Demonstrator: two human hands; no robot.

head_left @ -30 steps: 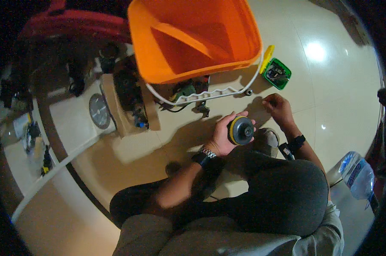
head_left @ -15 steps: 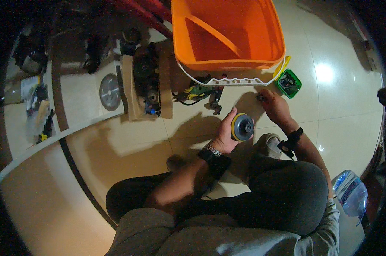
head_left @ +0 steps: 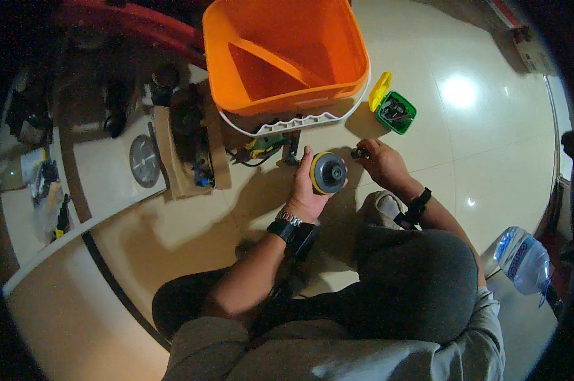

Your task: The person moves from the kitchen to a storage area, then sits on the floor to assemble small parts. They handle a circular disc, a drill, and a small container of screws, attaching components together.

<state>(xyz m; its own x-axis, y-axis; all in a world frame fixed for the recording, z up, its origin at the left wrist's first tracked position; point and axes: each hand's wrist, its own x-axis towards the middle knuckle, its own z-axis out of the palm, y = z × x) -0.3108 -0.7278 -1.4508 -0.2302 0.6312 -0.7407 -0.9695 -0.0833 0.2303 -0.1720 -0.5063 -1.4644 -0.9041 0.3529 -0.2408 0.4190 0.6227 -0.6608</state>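
Note:
My left hand (head_left: 305, 198) is wrapped round a round sanding backing pad (head_left: 329, 180), black with a yellow rim. The pad's threaded hub faces up toward me. To its right, my right hand (head_left: 387, 167) pinches a small dark metal piece (head_left: 361, 153) between thumb and fingers. Its exact kind is too small to make out. The piece is apart from the pad. Just beyond my right hand, a small green box (head_left: 411, 119) with a yellow lid (head_left: 380, 92) stands open on the floor, holding small dark metal parts.
A large orange bucket (head_left: 261, 105) with a white handle stands ahead. Behind the handle lies a green-and-yellow corded power tool (head_left: 261, 148). At left are a cardboard box (head_left: 221, 166) of parts and a circular saw blade (head_left: 145, 162) on a shelf. A clear plastic bottle (head_left: 527, 261) is at right.
The view has shifted, moving the scene leftward. My right hand has come nearer to me, away from the green box, with the metal piece. The left hand still holds the pad.

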